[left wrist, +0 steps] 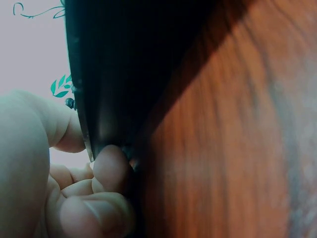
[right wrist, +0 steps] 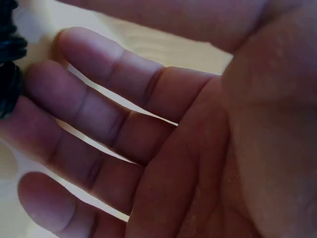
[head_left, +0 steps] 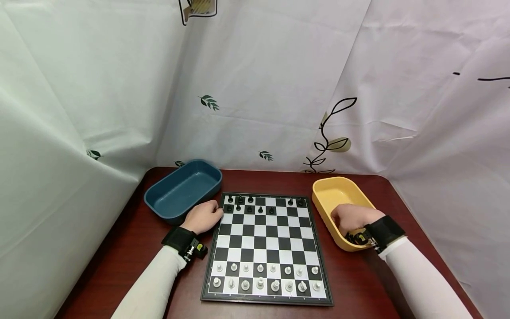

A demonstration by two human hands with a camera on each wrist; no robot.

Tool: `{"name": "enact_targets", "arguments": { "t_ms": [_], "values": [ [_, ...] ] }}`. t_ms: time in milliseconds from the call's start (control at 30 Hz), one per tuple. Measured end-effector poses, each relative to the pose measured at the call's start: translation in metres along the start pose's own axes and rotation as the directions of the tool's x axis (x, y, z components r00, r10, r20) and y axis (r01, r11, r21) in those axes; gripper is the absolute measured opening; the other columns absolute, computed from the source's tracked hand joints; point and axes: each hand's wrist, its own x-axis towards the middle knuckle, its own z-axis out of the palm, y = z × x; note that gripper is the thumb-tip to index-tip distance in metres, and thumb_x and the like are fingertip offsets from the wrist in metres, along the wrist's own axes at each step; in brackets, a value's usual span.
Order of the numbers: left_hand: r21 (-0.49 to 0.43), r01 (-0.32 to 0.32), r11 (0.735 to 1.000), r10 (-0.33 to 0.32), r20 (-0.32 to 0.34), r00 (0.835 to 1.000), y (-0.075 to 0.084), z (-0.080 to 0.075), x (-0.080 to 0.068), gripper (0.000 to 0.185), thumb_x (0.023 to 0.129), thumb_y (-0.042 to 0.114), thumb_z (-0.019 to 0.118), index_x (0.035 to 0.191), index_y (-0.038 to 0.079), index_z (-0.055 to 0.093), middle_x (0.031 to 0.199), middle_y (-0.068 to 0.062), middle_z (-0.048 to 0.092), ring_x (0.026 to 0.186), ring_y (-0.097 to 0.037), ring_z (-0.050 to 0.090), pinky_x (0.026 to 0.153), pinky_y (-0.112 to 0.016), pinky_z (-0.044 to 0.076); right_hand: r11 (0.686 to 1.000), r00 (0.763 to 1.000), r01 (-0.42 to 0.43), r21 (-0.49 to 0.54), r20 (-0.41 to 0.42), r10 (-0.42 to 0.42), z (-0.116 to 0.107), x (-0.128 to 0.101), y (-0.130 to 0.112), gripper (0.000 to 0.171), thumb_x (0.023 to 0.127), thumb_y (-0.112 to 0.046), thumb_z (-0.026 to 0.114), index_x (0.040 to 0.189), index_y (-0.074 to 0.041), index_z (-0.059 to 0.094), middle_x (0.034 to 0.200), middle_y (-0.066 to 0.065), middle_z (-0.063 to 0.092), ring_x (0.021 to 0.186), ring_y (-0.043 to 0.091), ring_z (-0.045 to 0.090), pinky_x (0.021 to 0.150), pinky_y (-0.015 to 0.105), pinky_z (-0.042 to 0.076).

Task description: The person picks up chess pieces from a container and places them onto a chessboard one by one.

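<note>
The left hand (head_left: 204, 216) is curled at the chessboard's (head_left: 267, 248) far-left corner, at ten o'clock, fingers pinching its thin edge beside the blue tray (head_left: 181, 189). The right hand (head_left: 350, 218) dips into the yellow tray (head_left: 330, 192) at three o'clock, fingers nearly straight, with a black piece (right wrist: 9, 74) at their tips. The little pieces look light and tippy, so pinch them at the neck. I cannot tell if the piece is gripped.
</note>
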Motion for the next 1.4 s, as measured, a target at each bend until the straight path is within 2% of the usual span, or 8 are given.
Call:
{"name": "enact_targets", "arguments": {
  "t_ms": [233, 467, 700, 1133, 1400],
  "values": [
    [0.004, 0.006, 1.000, -0.006, 0.004, 1.000, 0.000, 0.000, 0.000, 0.029, 0.105, 0.031, 0.057, 0.081, 0.016, 0.057, 0.072, -0.003, 0.048, 0.063, -0.022, 0.048, 0.065, -0.038, 0.037, 0.998, 1.000, -0.021, -0.058, 0.002, 0.021, 0.001, 0.002, -0.002, 0.032, 0.066, 0.009, 0.076, 0.077, -0.019, 0.066, 0.070, -0.007, 0.055, 0.067, 0.013, 0.050, 0.062, 0.030, 0.044],
    [0.007, 0.005, 1.000, -0.005, 0.001, 1.000, 0.000, -0.001, 0.000, 0.028, 0.105, 0.030, 0.058, 0.081, 0.016, 0.057, 0.072, -0.003, 0.049, 0.063, -0.022, 0.049, 0.066, -0.038, 0.037, 0.996, 0.999, -0.017, -0.090, -0.031, 0.014, -0.001, 0.001, -0.003, 0.028, 0.069, 0.006, 0.081, 0.078, -0.018, 0.068, 0.072, -0.005, 0.057, 0.068, 0.015, 0.052, 0.065, 0.032, 0.046],
    [0.000, 0.001, 1.000, -0.001, 0.004, 1.000, 0.000, 0.000, 0.000, 0.029, 0.105, 0.031, 0.057, 0.081, 0.015, 0.057, 0.072, -0.004, 0.048, 0.062, -0.022, 0.047, 0.064, -0.038, 0.036, 0.994, 0.998, -0.060, -0.092, -0.009, 0.059, -0.004, -0.005, -0.007, 0.028, 0.067, 0.003, 0.082, 0.077, -0.019, 0.068, 0.070, -0.006, 0.059, 0.068, 0.014, 0.053, 0.064, 0.032, 0.047],
    [0.000, 0.010, 1.000, -0.010, 0.005, 1.000, 0.001, -0.001, -0.001, 0.029, 0.105, 0.031, 0.057, 0.081, 0.016, 0.057, 0.072, -0.003, 0.048, 0.062, -0.022, 0.048, 0.065, -0.038, 0.037, 0.984, 0.998, -0.052, -0.168, 0.034, 0.058, -0.004, -0.007, -0.009, 0.034, 0.064, 0.003, 0.088, 0.074, -0.021, 0.066, 0.071, -0.007, 0.058, 0.065, 0.013, 0.050, 0.061, 0.031, 0.048],
    [-0.002, 0.008, 1.000, -0.008, 0.011, 1.000, 0.001, -0.001, -0.001, 0.028, 0.105, 0.031, 0.056, 0.081, 0.015, 0.057, 0.072, -0.004, 0.048, 0.062, -0.023, 0.048, 0.065, -0.038, 0.037, 0.989, 0.999, -0.037, -0.141, 0.003, 0.038, -0.004, -0.005, -0.007, 0.032, 0.066, 0.004, 0.090, 0.072, -0.019, 0.068, 0.068, -0.007, 0.058, 0.065, 0.013, 0.050, 0.061, 0.030, 0.047]
  ]
}}
